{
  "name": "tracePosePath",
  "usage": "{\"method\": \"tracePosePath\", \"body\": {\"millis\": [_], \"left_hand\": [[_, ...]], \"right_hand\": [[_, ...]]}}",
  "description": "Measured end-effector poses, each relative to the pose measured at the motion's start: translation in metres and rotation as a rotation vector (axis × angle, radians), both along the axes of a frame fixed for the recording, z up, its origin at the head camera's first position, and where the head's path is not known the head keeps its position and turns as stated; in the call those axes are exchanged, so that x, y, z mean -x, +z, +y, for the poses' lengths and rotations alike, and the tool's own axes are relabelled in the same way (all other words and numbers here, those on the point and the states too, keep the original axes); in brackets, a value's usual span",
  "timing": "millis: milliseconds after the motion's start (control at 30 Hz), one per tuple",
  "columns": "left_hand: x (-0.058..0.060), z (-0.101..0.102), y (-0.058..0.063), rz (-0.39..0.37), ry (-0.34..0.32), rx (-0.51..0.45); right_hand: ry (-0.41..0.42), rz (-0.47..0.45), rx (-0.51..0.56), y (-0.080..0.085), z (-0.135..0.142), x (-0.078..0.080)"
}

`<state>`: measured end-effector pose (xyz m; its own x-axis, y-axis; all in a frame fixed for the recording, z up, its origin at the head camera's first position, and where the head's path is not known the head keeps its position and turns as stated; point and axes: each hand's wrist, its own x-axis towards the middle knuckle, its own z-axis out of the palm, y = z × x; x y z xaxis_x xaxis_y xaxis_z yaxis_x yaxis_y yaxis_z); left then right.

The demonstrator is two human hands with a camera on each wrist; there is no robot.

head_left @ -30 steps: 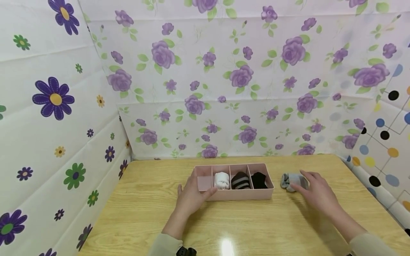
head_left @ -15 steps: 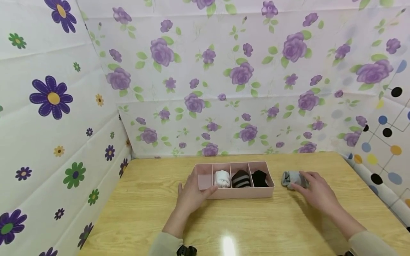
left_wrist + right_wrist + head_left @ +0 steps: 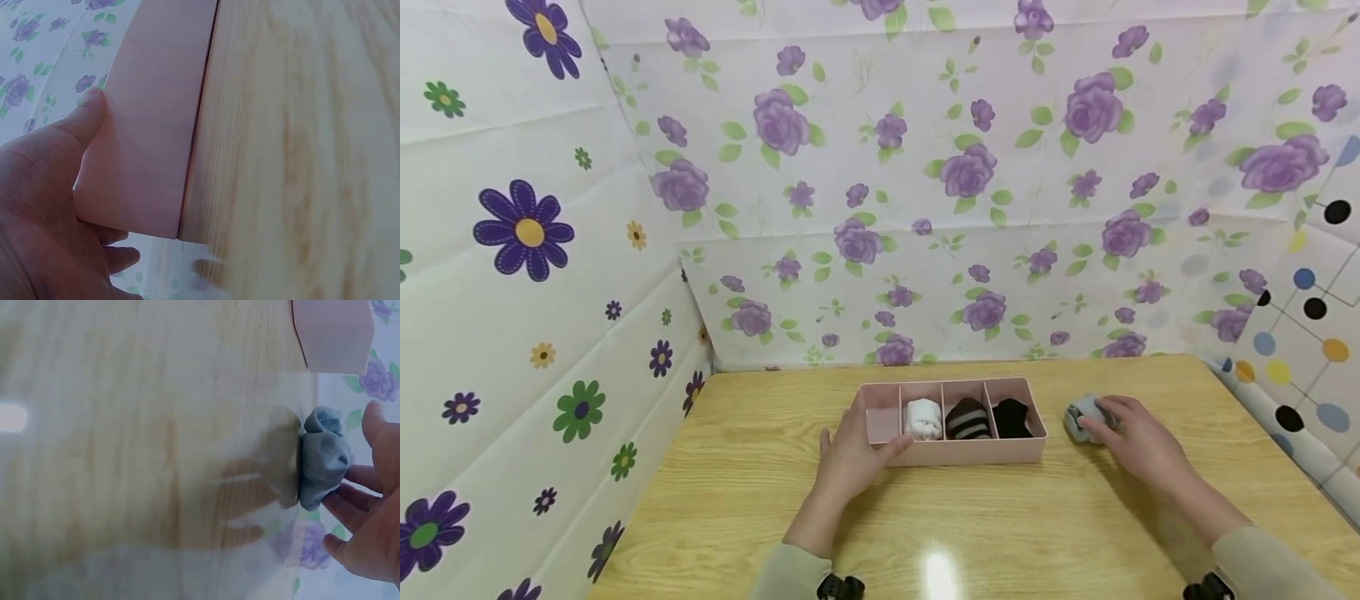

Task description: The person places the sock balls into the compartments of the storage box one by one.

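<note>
A pink storage box (image 3: 970,452) with several compartments stands on the table. Inside are a rolled white sock (image 3: 923,419), a brown-and-grey striped sock (image 3: 967,419) and a black sock (image 3: 1011,418); the leftmost compartment has nothing in it. My left hand (image 3: 850,454) holds the box's left end, thumb along the front rim and fingers round the end wall (image 3: 140,156). To the right of the box, a rolled grey sock (image 3: 1084,419) lies on the tabletop. My right hand (image 3: 1138,437) touches it; in the right wrist view the fingertips meet its side while the thumb stands off it.
The pale wooden table (image 3: 985,525) ends at a back wall hung with purple-flowered cloth (image 3: 917,292). Similar patterned sheets close in the left side (image 3: 572,333) and the right side (image 3: 1307,358).
The grey sock has turned beneath my right hand, its rolled end swinging round. My right fingers have shifted slightly with it. The left hand and box keep their places.
</note>
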<state>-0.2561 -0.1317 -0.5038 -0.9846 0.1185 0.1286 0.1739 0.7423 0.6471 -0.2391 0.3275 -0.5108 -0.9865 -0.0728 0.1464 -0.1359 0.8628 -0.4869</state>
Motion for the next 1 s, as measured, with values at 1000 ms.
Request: {"method": "tracePosePath", "body": {"millis": [1000], "left_hand": [[0.0,-0.001,0.0,-0.014,0.004,0.021]], "right_hand": [[0.065,-0.093,0.053,-0.012,0.008,0.023]]}}
